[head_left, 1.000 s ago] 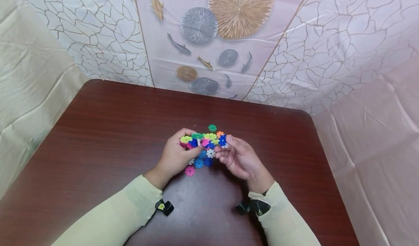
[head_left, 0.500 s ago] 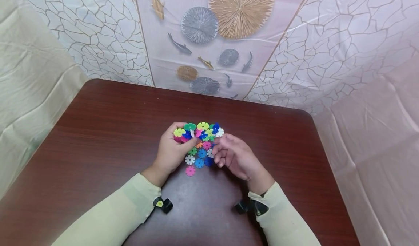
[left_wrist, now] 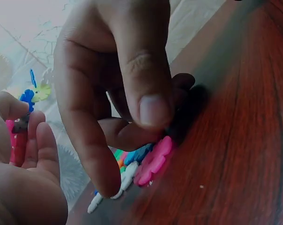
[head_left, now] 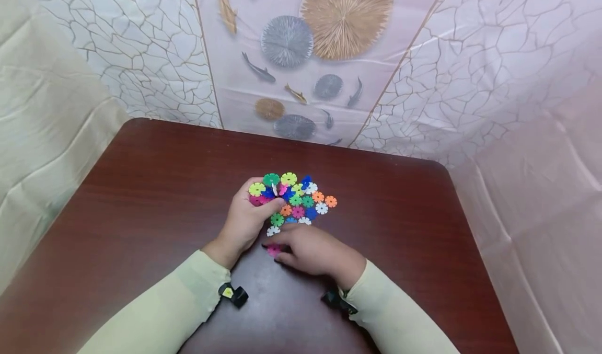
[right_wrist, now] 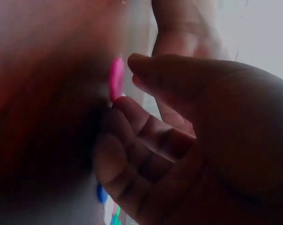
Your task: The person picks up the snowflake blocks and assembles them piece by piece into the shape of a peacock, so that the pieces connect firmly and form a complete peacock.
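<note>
The left hand grips a cluster of joined notched plastic discs, coloured green, yellow, blue, pink and white; its thumb lies over the near side. In the left wrist view the same hand is at the left with part of the cluster. Over the near end of the loose discs, the right hand has its thumb and fingers spread around a pink disc. In the right wrist view a gap shows between the right thumb and this pink disc, while a fingertip is at its lower edge.
Loose discs lie on the brown table between and beyond the hands, among them an orange disc at the right and a white disc. Patterned cloth hangs behind the table.
The right hand has left the cluster's right end and moved down and left to the pink disc. The left hand has drawn slightly up and left with the cluster, uncovering loose discs.
</note>
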Available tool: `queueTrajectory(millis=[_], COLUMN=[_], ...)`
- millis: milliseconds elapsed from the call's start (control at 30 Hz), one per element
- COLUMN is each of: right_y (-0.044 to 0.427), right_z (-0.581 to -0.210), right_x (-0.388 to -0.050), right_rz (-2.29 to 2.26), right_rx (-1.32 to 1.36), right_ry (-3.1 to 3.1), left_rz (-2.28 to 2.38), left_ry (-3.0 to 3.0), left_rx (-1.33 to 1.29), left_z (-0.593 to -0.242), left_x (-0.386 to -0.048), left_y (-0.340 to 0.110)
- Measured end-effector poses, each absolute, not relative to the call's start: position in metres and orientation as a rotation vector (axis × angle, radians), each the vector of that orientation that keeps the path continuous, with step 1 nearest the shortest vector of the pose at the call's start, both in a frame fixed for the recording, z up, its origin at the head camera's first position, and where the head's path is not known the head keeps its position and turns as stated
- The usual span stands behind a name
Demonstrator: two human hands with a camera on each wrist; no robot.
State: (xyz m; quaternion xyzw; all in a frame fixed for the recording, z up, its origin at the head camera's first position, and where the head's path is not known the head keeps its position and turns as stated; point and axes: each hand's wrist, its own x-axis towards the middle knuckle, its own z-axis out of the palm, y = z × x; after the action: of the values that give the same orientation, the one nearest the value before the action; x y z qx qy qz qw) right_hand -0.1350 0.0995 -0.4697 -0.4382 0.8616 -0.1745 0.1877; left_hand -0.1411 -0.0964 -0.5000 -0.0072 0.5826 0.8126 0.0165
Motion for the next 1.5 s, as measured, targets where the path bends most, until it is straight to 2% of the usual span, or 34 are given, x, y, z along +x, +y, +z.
queueTrajectory(millis=[333, 567, 700, 867, 1000, 1133, 1500], right_y=[0.091, 0.100, 0.115, 0.136, 0.144, 0.144, 0.142], right_z=[-0.480, -0.475, -0.453, -0.417, -0.405, -0.406, -0.411], right_x=[-0.129, -0.133, -0.136, -0.138, -0.141, -0.143, -0.137], right_rz=[-0.415, -0.590, -0.917, -1.562, -1.825, -1.865, -1.784], right_rx=[-1.181, -1.180, -1.093, -0.769, -0.550, -0.455, -0.457], right_ry=[2.516, 2.462, 2.365, 2.368, 2.457, 2.492, 2.621], left_rz=[2.573, 2.532, 2.452, 2.306, 2.202, 2.151, 2.129], left_ry=[1.710, 1.742, 1.939, 2.239, 2.389, 2.478, 2.561], left_rx=[0.091, 0.099, 0.048, 0.020, 0.032, 0.089, 0.191], left_z=[-0.505, -0.506, -0.505, -0.501, -0.498, -0.498, -0.501], left_x=[-0.138, -0.140, -0.141, -0.139, -0.134, -0.131, -0.126], left_y=[-0.099, -0.097, -0.095, -0.094, -0.093, -0.092, -0.088])
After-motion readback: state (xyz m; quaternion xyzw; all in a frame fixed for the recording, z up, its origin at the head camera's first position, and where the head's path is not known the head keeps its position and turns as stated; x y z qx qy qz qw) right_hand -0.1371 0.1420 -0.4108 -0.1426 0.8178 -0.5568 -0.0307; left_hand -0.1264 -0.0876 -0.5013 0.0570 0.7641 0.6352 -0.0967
